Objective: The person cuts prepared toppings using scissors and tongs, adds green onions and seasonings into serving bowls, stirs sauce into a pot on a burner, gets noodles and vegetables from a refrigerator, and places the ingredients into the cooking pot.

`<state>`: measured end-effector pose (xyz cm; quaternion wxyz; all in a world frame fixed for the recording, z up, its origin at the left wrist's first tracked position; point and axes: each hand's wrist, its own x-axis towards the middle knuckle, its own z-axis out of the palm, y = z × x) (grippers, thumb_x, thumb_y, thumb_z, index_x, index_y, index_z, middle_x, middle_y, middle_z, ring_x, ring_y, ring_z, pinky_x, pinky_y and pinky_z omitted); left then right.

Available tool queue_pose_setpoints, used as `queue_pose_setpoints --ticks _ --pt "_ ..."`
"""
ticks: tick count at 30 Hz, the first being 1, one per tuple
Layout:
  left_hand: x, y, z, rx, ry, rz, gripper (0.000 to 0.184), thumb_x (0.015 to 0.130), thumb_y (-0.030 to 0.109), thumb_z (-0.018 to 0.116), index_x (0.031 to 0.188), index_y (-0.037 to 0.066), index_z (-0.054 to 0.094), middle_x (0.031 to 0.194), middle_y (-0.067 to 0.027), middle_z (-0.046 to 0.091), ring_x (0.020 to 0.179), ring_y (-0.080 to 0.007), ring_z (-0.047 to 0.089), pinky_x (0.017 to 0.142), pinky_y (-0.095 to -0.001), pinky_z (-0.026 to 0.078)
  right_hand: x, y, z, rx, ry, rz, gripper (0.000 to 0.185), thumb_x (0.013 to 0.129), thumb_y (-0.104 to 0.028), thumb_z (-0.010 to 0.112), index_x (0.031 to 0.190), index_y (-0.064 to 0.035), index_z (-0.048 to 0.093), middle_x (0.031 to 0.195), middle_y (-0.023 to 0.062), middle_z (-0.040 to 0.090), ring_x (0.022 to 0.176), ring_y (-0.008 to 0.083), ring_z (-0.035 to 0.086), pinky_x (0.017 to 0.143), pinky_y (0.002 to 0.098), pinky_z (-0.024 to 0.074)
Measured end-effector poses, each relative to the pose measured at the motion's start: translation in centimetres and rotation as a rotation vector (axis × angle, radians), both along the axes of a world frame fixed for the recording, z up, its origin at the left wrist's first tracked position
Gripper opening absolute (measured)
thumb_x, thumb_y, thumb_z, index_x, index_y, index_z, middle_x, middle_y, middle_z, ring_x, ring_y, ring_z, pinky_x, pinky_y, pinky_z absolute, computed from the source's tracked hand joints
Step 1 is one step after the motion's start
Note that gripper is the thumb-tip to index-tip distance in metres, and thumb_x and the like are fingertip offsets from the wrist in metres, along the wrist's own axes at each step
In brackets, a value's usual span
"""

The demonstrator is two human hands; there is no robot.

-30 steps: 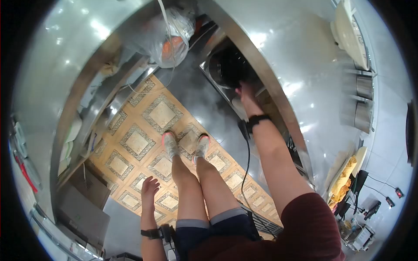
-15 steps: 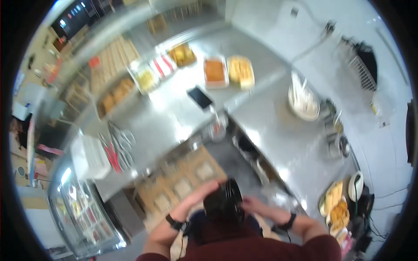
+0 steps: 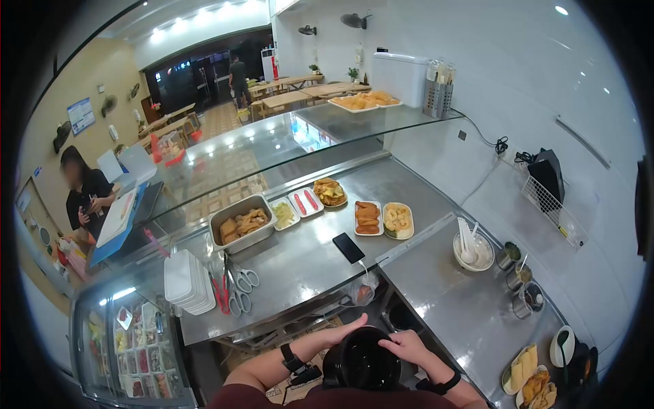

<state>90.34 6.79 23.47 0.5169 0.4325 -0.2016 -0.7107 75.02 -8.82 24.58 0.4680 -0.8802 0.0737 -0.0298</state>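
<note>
Close to my body is a deep, round black pot (image 3: 362,365), its dark hollow inside facing up toward me. Along its upper left rim lies my left hand (image 3: 346,332), thumb raised, the fingers partly hidden behind the pot. My right hand (image 3: 409,346) is closed on the right side of the rim. I cannot make out anything inside the pot. Both wrists wear black bands. Beyond my hands, a black phone (image 3: 349,248) rests on the steel counter (image 3: 286,266) with a white cable plugged in.
White trays (image 3: 187,283) are stacked beside scissors (image 3: 242,293) and red-handled tongs (image 3: 221,293). A steel pan (image 3: 238,228) and several food trays line the back. A bowl with white spoons (image 3: 475,252) and metal cups (image 3: 518,273) stand right. Glass shelf (image 3: 286,150) ahead; two people beyond.
My view has tilted up, so the dining room beyond the counter now shows. The pot's opening has come into view, with both hands still on it.
</note>
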Motion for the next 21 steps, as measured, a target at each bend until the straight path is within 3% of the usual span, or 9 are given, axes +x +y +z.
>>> queue_pose_setpoints --ticks 3,6,9,13,16,19,20,21 --pt "1.1 0.8 -0.5 0.116 -0.104 -0.036 0.081 0.08 0.07 0.022 0.113 0.003 0.052 0.11 -0.0068 0.056 0.096 -0.0138 0.052 0.087 -0.0274 0.04 1.0 -0.5 -0.2 -0.283 -0.156 0.089 0.043 0.078 -0.037 0.059 0.053 -0.0028 0.051 0.047 0.0099 0.047 0.041 0.0239 0.049 0.041 0.0322 0.0349" --pt "1.3 1.4 -0.6 0.094 -0.103 0.019 0.084 0.077 0.072 0.02 0.109 0.003 0.056 0.103 -0.0065 0.059 0.092 -0.014 0.054 0.083 -0.0281 0.043 2.3 -0.7 0.4 -0.362 -0.181 0.162 0.046 0.077 -0.038 0.059 0.049 -0.004 0.046 0.045 0.0099 0.045 0.042 0.0281 0.046 0.04 0.0335 0.0328" --pt "0.8 2.2 -0.2 0.109 0.071 0.058 0.087 0.076 0.074 0.017 0.11 0.003 0.055 0.104 -0.006 0.059 0.092 -0.0135 0.054 0.081 -0.0285 0.044 2.4 -0.2 1.0 -0.43 -0.196 0.189 0.048 0.077 -0.044 0.056 0.048 -0.0063 0.048 0.045 0.0098 0.046 0.042 0.027 0.049 0.039 0.0344 0.0341" --pt "1.1 2.8 -1.1 0.088 0.12 0.061 0.089 0.074 0.075 0.016 0.112 0.004 0.054 0.104 -0.0061 0.059 0.092 -0.0139 0.054 0.081 -0.029 0.044 2.5 0.1 1.5 -0.373 -0.234 0.196 0.046 0.078 -0.035 0.06 0.049 -0.0032 0.045 0.043 0.0091 0.041 0.037 0.0209 0.043 0.039 0.0327 0.0302" --pt "0.9 2.6 0.1 0.047 0.084 0.107 0.09 0.074 0.075 0.016 0.113 0.004 0.053 0.105 -0.0068 0.059 0.093 -0.0149 0.054 0.081 -0.0299 0.045 3.4 -0.9 0.4 -0.047 0.009 0.227 0.037 0.08 -0.028 0.06 0.055 -0.0025 0.054 0.047 0.0043 0.049 0.044 0.0094 0.049 0.043 0.0269 0.0356" --pt "1.3 2.0 -0.4 0.091 0.158 0.166 0.09 0.073 0.076 0.015 0.112 0.004 0.053 0.105 -0.0077 0.059 0.093 -0.0164 0.054 0.081 -0.0312 0.045 4.2 -1.1 -2.8 0.58 0.196 0.109 0.027 0.082 -0.023 0.06 0.068 0.0 0.062 0.059 0.0003 0.058 0.059 0.0046 0.053 0.053 0.0217 0.0413" --pt "1.2 1.8 -0.7 0.095 0.126 0.224 0.09 0.072 0.076 0.015 0.111 0.004 0.054 0.104 -0.0079 0.059 0.093 -0.0172 0.055 0.081 -0.0321 0.045 4.1 -0.7 -3.1 0.698 0.206 0.095 0.03 0.083 -0.029 0.058 0.072 -0.0017 0.062 0.063 -0.0066 0.055 0.058 0.0022 0.046 0.052 0.0208 0.0371" --pt "1.1 1.7 -1.2 0.091 0.159 0.229 0.09 0.072 0.076 0.015 0.11 0.004 0.054 0.103 -0.0077 0.059 0.093 -0.017 0.055 0.081 -0.0321 0.046 3.9 -0.6 -3.4 0.785 0.234 0.074 0.029 0.083 -0.028 0.058 0.072 -0.0016 0.062 0.063 -0.0068 0.054 0.058 0.002 0.045 0.052 0.0206 0.0366"
